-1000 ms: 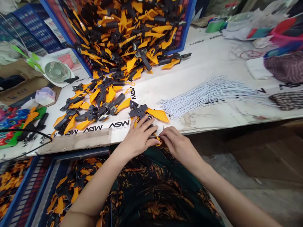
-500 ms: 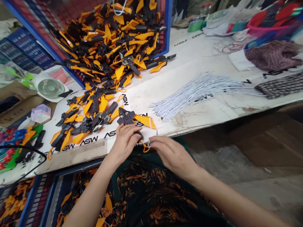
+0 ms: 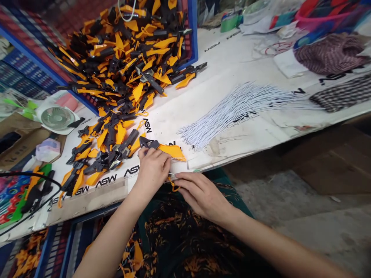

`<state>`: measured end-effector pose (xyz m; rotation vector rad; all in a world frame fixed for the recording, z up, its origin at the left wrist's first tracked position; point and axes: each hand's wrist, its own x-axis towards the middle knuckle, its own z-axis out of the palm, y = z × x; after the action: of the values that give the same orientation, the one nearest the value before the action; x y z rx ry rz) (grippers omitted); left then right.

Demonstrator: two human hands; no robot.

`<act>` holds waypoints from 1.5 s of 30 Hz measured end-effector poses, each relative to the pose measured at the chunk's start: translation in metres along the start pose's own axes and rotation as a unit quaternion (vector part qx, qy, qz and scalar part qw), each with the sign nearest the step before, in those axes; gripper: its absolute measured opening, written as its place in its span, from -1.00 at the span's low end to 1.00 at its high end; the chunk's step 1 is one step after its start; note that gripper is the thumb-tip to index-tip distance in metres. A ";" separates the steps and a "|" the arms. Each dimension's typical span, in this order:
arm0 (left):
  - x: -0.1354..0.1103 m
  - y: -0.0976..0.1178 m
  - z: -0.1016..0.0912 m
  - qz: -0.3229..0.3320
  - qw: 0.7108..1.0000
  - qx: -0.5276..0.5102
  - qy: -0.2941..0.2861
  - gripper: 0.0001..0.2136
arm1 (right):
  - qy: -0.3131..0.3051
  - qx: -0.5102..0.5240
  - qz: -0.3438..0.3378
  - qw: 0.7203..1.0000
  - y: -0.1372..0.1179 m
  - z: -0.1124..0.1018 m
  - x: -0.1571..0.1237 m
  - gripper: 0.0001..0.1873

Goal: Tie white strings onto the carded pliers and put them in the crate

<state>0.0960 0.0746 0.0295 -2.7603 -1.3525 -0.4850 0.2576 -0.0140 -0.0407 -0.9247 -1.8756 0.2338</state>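
Near the table's front edge, my left hand is closed over a black-and-orange shear-like hand tool. The tool's dark jaw end shows past my fingers and its orange part points right; the rest is under my hand. An orange loop hangs off the edge below it. My right hand is beside the loop, its thumb and fingers pinched on a short white tie. Whether the tie passes through the loop is too small to tell. More such tools lie piled left of my hands.
A tipped blue-rimmed crate spills many of these tools at the back left. To the right lies a bundle of white ties. Beyond are checked cloths and a pink basket. A small fan stands at left.
The view has shifted slightly, moving the scene left. My right hand has come closer to my left, and the white tie now shows between them. The left hand keeps its hold on the tool.
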 end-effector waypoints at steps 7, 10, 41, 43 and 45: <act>0.003 0.008 0.008 0.024 0.999 0.044 0.000 -0.81 | -0.007 -0.001 0.065 0.998 0.017 -0.014 -0.017 -0.69; 0.005 0.013 0.013 0.027 0.999 0.041 -0.004 -0.79 | -0.005 -0.008 0.071 0.997 0.022 -0.018 -0.016 -0.73; -0.013 0.001 -0.001 0.064 0.996 -0.001 0.070 -0.70 | -0.048 0.336 0.322 0.884 0.038 -0.023 0.056 -0.80; -0.015 0.003 -0.004 0.065 0.995 0.037 0.065 -0.80 | -0.064 0.325 0.304 0.894 0.032 -0.017 0.055 -0.81; -0.017 0.005 -0.007 0.036 0.998 0.026 0.050 -0.83 | -0.074 0.301 0.290 0.906 0.030 -0.014 0.053 -0.83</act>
<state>0.0882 0.0578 0.0321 -2.6924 -1.2204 -0.5675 0.2732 0.0401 -0.0127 -1.0099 -1.4609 1.2012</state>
